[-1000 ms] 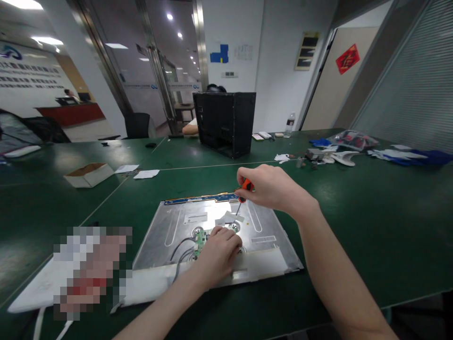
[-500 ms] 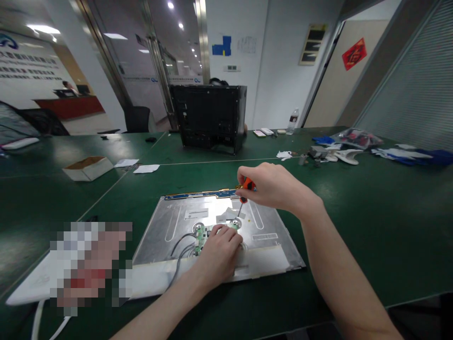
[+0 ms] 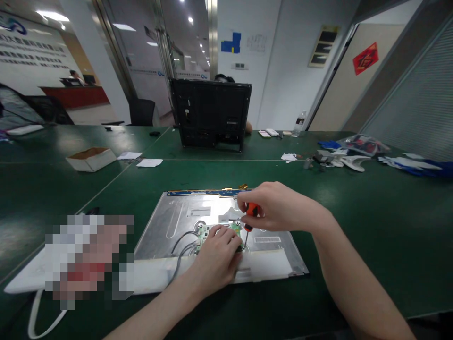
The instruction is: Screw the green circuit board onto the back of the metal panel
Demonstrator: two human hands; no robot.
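Observation:
A silver display panel (image 3: 159,226) lies flat on the green table, with a blue circuit strip (image 3: 198,193) along its far edge. On its middle sits a small green circuit board (image 3: 203,232) with dark cables at its left. My left hand (image 3: 221,252) rests over this board, its curled fingertips on it, so part of the board is hidden. In my right hand (image 3: 264,208) is a red and black screwdriver (image 3: 251,209), held upright by the handle. Its tip points down at the board's lower right corner.
A black monitor (image 3: 212,113) stands beyond the panel, with a person partly hidden behind it. An open box (image 3: 92,159) and papers (image 3: 149,163) lie far left. Gloves (image 3: 354,163), a bag and a bottle (image 3: 299,123) are far right. A blurred white item (image 3: 26,274) is near left.
My right hand has moved the screwdriver nearer to me, from the board's upper right corner to its lower right corner. My left hand stays on the board. The view has shifted slightly.

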